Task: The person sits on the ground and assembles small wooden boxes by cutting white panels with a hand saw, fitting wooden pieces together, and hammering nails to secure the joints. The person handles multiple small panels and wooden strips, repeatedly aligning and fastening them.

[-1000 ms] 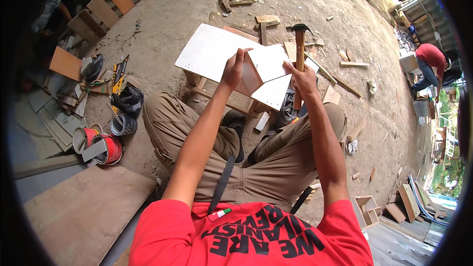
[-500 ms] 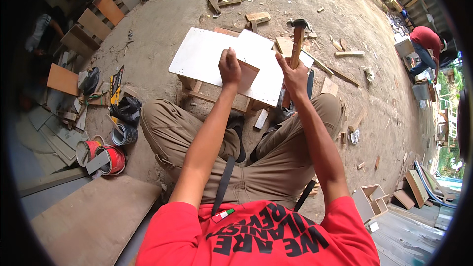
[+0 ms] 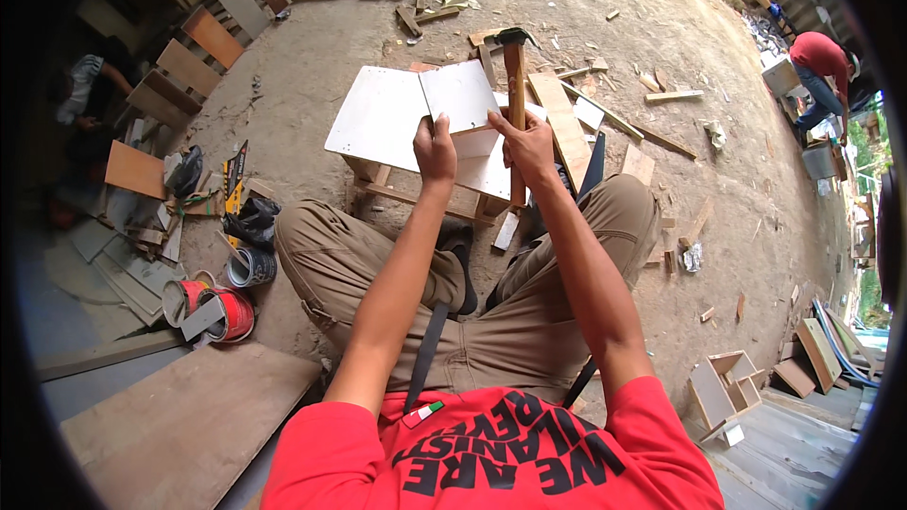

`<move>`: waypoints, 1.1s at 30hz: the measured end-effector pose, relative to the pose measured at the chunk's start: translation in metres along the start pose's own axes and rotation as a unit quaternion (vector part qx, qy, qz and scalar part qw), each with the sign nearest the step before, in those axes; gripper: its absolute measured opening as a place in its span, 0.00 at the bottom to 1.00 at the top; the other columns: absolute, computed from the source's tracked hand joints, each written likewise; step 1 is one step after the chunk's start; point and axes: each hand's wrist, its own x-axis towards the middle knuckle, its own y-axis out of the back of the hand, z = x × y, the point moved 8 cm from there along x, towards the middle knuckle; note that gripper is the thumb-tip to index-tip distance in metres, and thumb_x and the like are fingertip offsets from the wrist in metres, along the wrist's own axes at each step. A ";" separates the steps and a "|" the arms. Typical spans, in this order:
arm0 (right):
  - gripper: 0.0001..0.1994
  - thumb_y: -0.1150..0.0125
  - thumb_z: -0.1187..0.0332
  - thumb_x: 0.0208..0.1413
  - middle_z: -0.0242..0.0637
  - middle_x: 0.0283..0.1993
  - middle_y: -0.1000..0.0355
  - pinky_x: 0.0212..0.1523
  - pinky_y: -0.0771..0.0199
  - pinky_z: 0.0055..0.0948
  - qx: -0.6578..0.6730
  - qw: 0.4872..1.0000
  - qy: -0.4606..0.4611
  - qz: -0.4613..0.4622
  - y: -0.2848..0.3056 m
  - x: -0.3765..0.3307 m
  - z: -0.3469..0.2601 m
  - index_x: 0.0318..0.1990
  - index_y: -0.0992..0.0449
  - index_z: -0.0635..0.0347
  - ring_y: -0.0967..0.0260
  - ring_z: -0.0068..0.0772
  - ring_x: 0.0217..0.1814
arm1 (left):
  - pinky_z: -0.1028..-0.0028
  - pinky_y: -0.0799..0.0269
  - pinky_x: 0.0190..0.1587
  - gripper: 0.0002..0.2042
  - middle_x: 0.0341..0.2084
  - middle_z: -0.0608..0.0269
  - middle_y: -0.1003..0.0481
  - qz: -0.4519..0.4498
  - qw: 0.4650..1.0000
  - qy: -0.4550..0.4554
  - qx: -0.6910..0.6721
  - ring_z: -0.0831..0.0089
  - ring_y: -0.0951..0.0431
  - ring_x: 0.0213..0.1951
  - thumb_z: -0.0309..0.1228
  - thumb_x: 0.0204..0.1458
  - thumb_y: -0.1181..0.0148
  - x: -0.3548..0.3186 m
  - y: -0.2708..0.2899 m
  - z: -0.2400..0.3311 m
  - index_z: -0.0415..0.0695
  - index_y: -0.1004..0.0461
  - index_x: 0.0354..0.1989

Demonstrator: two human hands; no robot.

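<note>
since a second ago you are holding the hammer (image 3: 515, 85) more upright, your right hand (image 3: 525, 144) clenching its wooden handle. your left hand (image 3: 436, 147) is pinching the small white panel (image 3: 460, 94) standing on edge on the larger white board (image 3: 378, 118), which is lying on a wooden frame between your knees. red tins (image 3: 222, 312) are sitting left of your leg, their contents impossible to tell.
</note>
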 end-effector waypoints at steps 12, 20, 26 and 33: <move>0.16 0.34 0.59 0.59 0.24 0.18 0.36 0.11 0.38 0.21 0.041 0.999 -0.033 -0.003 0.000 0.000 0.018 0.37 0.27 0.64 0.41 0.16 0.11 | 0.64 0.28 0.47 0.23 0.38 0.49 0.20 -0.080 0.978 0.145 0.126 0.61 0.21 0.42 0.45 0.63 0.50 0.063 -0.006 -0.016 0.31 0.25 0.44; 0.16 0.31 0.66 0.56 0.24 0.17 0.38 0.12 0.38 0.21 0.017 0.998 0.007 -0.067 0.001 -0.009 0.029 0.44 0.29 0.66 0.42 0.16 0.11 | 0.69 0.28 0.42 0.23 0.35 0.54 0.21 -0.112 0.970 0.142 0.164 0.70 0.23 0.38 0.45 0.64 0.49 0.064 -0.007 -0.011 0.32 0.25 0.44; 0.18 0.28 0.60 0.54 0.23 0.20 0.37 0.13 0.39 0.20 -0.072 0.995 0.017 -0.066 0.007 0.001 0.032 0.43 0.26 0.63 0.40 0.15 0.16 | 0.70 0.29 0.44 0.24 0.37 0.52 0.21 -0.086 0.974 0.129 0.165 0.70 0.23 0.39 0.46 0.64 0.50 0.054 -0.007 0.007 0.31 0.24 0.44; 0.14 0.31 0.60 0.57 0.21 0.19 0.39 0.13 0.42 0.19 -0.102 0.989 0.011 -0.107 -0.001 0.000 0.022 0.41 0.25 0.60 0.42 0.12 0.16 | 0.69 0.29 0.47 0.22 0.38 0.56 0.20 -0.115 0.973 0.174 0.095 0.69 0.23 0.40 0.43 0.64 0.48 0.057 0.001 -0.011 0.31 0.24 0.46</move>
